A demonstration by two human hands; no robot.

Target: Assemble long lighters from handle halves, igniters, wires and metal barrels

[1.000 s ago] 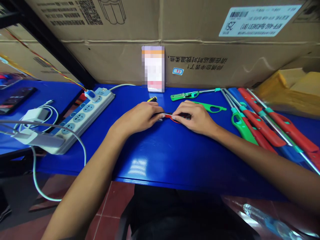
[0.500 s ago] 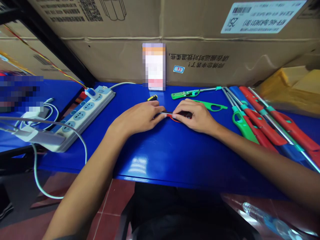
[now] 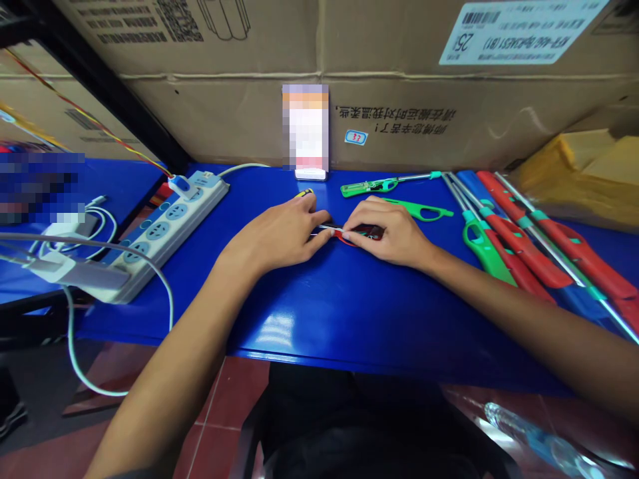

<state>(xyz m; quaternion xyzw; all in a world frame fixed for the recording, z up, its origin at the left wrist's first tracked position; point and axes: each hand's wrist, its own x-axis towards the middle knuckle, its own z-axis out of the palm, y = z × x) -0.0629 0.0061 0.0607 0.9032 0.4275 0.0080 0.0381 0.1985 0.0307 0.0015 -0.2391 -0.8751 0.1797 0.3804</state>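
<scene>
My left hand (image 3: 284,229) has its thumb and fingers pinched together at the metal-tube end of a red long-nosed lighter (image 3: 345,240). From the other side my right hand (image 3: 392,229) pinches the same lighter near its handle, whose inside looks dark and opened up. The fingers hide most of the lighter. Behind the left fingers peeks a small yellow-and-black handle (image 3: 304,192). Beyond the right hand lies a green lighter (image 3: 369,189) with its inner parts bare, and close to the fingers rests a loose green handle shell (image 3: 429,213).
Several red, blue and green lighters (image 3: 534,249) lie side by side at the right. A phone (image 3: 312,174) leans on the cardboard box (image 3: 224,126) at the back. A power strip (image 3: 164,233) with cables stands left. The blue table's front edge (image 3: 319,362) is near me.
My left hand's fingertips have shifted slightly right along the lighter, closer to my right fingers. The yellow-and-black handle is more covered now. My right hand stays nearly in place.
</scene>
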